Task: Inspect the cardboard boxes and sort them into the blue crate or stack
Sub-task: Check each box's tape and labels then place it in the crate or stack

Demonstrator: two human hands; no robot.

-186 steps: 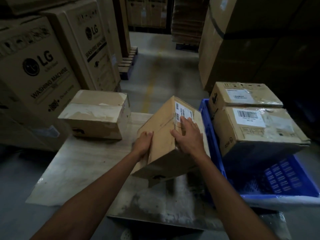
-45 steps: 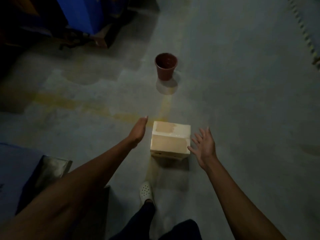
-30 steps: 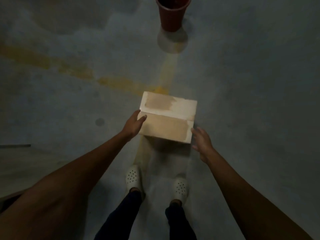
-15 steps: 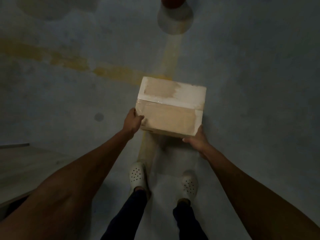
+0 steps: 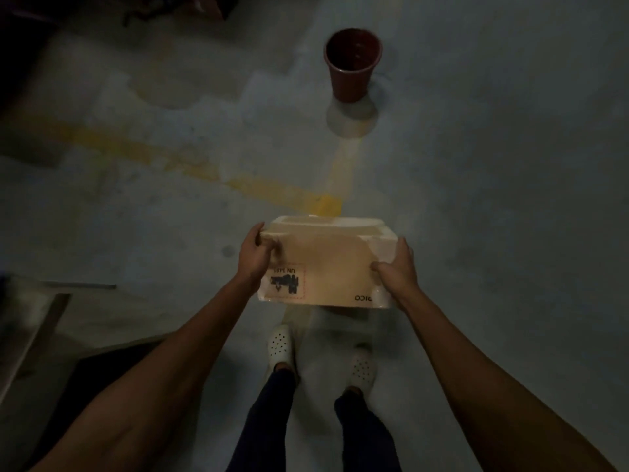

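Holding a cardboard box (image 5: 323,267) between both hands over the concrete floor (image 5: 493,199).

The left hand (image 5: 253,253) grips the box's left end, its fingers curled over the upper left corner. The right hand (image 5: 396,267) clasps the right end, with the thumb pressed on the near face and the fingers wrapped round the side. The box is off the floor in front of the person's legs and tipped so a printed face points at the camera, with a black mark near its lower left corner and pale tape along its top and right edges. Two white shoes (image 5: 279,345) stand just below it. Past the box's far edge, worn yellow lines (image 5: 326,202) meet on the floor. Farther along one of them a dark red bucket (image 5: 352,63) stands upright, well apart from the box.
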